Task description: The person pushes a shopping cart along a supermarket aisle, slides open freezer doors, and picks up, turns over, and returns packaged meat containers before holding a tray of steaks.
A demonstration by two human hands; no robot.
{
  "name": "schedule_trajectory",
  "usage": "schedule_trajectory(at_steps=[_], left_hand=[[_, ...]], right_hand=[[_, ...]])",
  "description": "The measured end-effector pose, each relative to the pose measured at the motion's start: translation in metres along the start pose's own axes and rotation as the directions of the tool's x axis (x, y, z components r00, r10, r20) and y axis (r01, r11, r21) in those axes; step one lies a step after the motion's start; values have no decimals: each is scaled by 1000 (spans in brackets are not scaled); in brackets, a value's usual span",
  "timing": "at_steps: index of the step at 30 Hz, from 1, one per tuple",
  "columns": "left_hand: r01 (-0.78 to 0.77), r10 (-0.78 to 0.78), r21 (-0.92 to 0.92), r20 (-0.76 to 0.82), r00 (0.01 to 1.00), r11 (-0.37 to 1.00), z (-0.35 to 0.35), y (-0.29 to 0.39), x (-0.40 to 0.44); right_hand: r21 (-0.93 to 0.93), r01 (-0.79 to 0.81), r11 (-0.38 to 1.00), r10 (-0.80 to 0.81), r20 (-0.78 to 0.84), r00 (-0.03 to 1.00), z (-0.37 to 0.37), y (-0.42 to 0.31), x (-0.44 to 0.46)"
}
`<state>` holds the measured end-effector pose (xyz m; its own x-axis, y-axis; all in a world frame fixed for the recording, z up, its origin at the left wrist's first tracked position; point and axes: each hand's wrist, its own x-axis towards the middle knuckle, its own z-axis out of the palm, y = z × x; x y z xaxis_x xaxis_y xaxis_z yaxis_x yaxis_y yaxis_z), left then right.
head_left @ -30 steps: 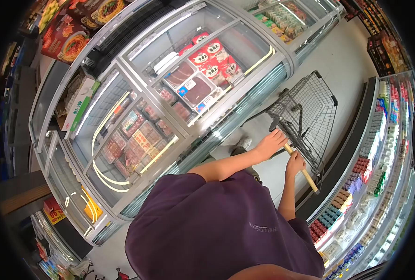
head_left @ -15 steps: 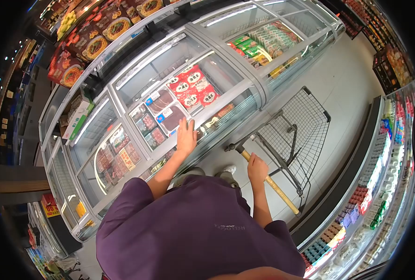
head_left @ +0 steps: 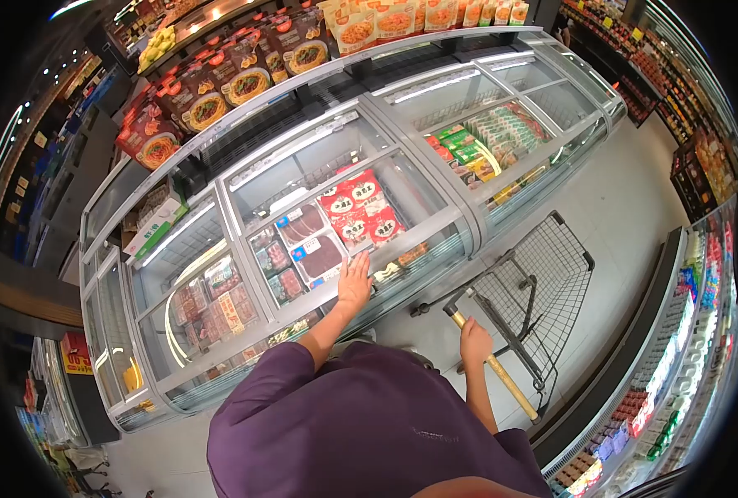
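Observation:
My left hand [head_left: 355, 282] lies with fingers outstretched on the front rim of a chest freezer [head_left: 296, 309]. Under the glass just beyond it are red-and-white bags [head_left: 358, 206] and dark trays of packed food [head_left: 318, 256]. Further left, wrapped packs [head_left: 219, 311] show through another glass panel. My right hand [head_left: 475, 340] is wrapped round the yellowish handle [head_left: 508, 382] of a wire shopping cart [head_left: 543, 286]. No goods are visible in the cart's basket.
Boxed noodles [head_left: 247, 83] and pouches [head_left: 394, 21] line the shelf above the freezer. Green packs [head_left: 458, 141] lie in the freezer's far section. A lit refrigerated shelf [head_left: 663, 378] runs along the right. The tiled floor [head_left: 613, 183] stretches ahead of the cart.
My view has tilted up, showing more of the shelf above the freezer. My left hand stays at the freezer's rim, slightly shifted, and my right hand still grips the cart handle.

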<state>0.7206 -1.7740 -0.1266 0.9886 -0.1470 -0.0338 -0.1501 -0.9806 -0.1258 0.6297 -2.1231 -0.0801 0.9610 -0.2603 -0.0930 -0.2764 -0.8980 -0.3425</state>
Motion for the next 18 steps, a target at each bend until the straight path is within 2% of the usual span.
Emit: schedule_trajectory(at_steps=[2, 3, 7, 11, 14, 17, 18], left_hand=[[28, -28, -3, -18, 999, 1000, 4, 2, 5], [42, -47, -53, -96, 994, 998, -2, 4, 2], [48, -95, -210, -222, 970, 977, -7, 1, 2], [34, -97, -262, -232, 968, 965, -9, -17, 12], [17, -103, -308, -266, 959, 951, -16, -41, 30], [13, -91, -245, -308, 947, 969, 9, -73, 59], [18, -95, -240, -315, 944, 971, 8, -84, 66]], right_hand=[[15, -6, 1000, 7, -8, 1000, -1, 4, 4], [12, -18, 1000, 18, -6, 1000, -1, 5, 6], [-38, -65, 997, 65, 0, 998, 11, 17, 12], [-74, -98, 993, 102, 58, 993, 19, 29, 20], [-8, -115, 993, 115, 27, 993, 9, 14, 20], [132, -25, 991, 32, -53, 998, 7, 3, 19], [120, 24, 992, -16, -68, 998, 1, -5, 16]])
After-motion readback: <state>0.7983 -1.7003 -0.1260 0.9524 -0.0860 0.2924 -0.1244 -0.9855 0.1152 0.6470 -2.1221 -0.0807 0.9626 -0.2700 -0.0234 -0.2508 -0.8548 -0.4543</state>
